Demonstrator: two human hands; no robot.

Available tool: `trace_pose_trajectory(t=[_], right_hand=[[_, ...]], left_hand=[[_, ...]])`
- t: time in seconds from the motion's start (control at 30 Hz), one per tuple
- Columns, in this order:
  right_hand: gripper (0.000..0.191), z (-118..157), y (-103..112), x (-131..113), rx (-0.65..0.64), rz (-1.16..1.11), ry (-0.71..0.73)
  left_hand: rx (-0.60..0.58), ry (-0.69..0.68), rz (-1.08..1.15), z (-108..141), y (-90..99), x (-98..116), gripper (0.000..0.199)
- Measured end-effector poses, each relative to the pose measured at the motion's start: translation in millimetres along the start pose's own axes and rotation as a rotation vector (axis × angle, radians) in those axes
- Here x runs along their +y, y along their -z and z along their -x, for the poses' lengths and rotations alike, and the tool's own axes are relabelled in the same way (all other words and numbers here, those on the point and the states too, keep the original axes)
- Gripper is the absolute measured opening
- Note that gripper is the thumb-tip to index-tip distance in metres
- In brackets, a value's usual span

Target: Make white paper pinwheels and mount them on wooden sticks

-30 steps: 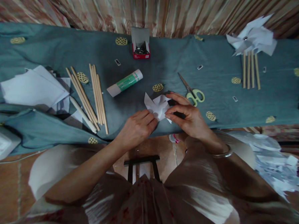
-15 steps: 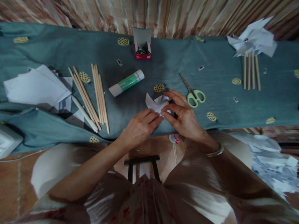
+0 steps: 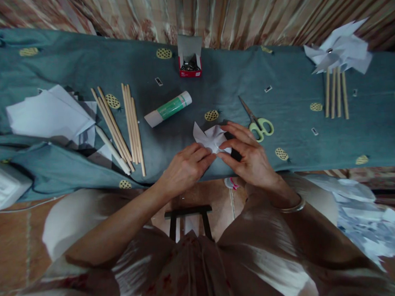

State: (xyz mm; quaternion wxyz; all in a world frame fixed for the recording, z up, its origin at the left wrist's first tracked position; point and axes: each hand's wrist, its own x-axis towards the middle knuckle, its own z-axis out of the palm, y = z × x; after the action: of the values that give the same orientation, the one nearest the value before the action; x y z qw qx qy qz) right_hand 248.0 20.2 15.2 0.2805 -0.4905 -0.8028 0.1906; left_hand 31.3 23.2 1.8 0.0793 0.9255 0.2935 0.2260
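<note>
Folded paper (image 3: 213, 139): There it was, a small white pinwheel shape near the front edge of the blue-green cloth (image 3: 220, 85), between both hands, and more of its middle showed than half a second earlier.
Left hand (image 3: 188, 166): Fingers bunched together, tips clamped on the paper's lower edge; a second before, they had sat farther left, so they had crept inward along it.
Right hand (image 3: 251, 160): And here was the change! Half a second earlier, thumb and forefinger had been nearly together over the paper; now they stood slightly apart, thumb tip low beside the left fingertips, forefinger up on a fold, other fingers at the upper right point. Whether they pinched it tight, I could not tell.
Scissors (image 3: 254, 120): Lay just beyond the right hand, green handles nearest it, same spot as before.
Glue stick (image 3: 169, 109): On its side, up and left of the paper, unmoved.
Red box (image 3: 191, 72): Lid up, metal bits inside, farther back, unchanged.
Larger pinwheels (image 3: 343, 52): Bunched at the far right on their sticks, just as before.
</note>
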Motion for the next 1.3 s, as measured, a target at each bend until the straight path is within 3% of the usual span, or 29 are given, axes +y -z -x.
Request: trace_pose_trajectory(t=[0.3,0.97,1.3], right_hand=[[0.016,1.2,-0.3,0.4,-0.027,-0.01,0.006],[0.023,1.7,1.0,-1.2,-0.091,0.037,0.019],[0.029,5.4,-4.7,4.5,-0.114,0.126,0.103]], left_hand=[[-0.04,0.029,0.013,-0.7,0.6,0.1,0.022],[-0.007,0.048,0.049,-3.6,1.3,0.5,0.022],[-0.027,0.068,0.065,-2.4,-0.7,-0.3,0.023]])
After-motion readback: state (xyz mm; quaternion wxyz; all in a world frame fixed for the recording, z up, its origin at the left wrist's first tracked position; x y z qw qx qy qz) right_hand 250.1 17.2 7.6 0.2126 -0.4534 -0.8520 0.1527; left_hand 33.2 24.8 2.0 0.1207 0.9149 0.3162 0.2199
